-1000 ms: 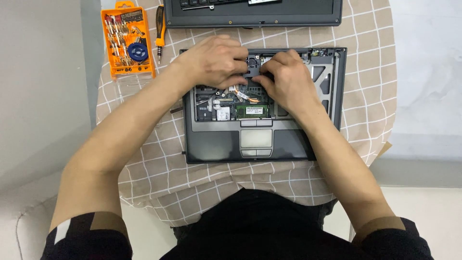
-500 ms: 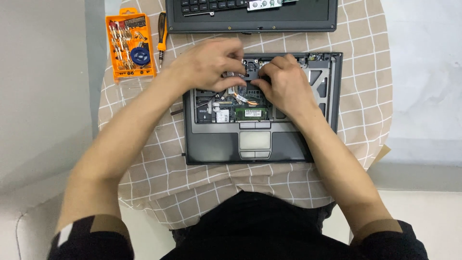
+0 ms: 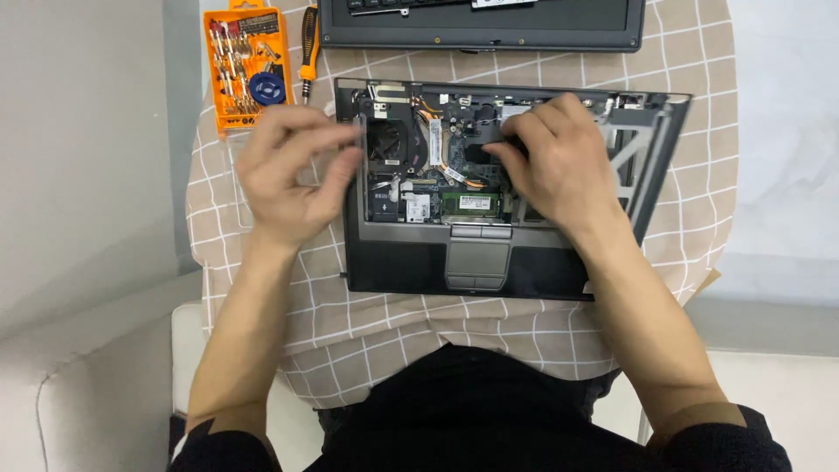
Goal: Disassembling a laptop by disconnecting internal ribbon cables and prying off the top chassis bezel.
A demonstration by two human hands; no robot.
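Far left: orange plastic screwdriver-bit case (image 3: 243,65), black-and-orange screwdriver (image 3: 308,39) just beside. Left hand (image 3: 293,179) raised at the left edge of the opened grey laptop base (image 3: 498,188) — fingers loosely curled, seemingly pinching something small, too blurred to tell. Centre: base on beige checked cloth (image 3: 350,306), exposed boards and fan. Right hand (image 3: 555,166) inside — fingertips pressed together on a dark component. Far: detached keyboard panel (image 3: 481,22).

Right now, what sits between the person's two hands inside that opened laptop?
In the head view, between the left hand and the right hand lie the laptop's bared insides: a dark round fan, copper-coloured piping and a green memory card.
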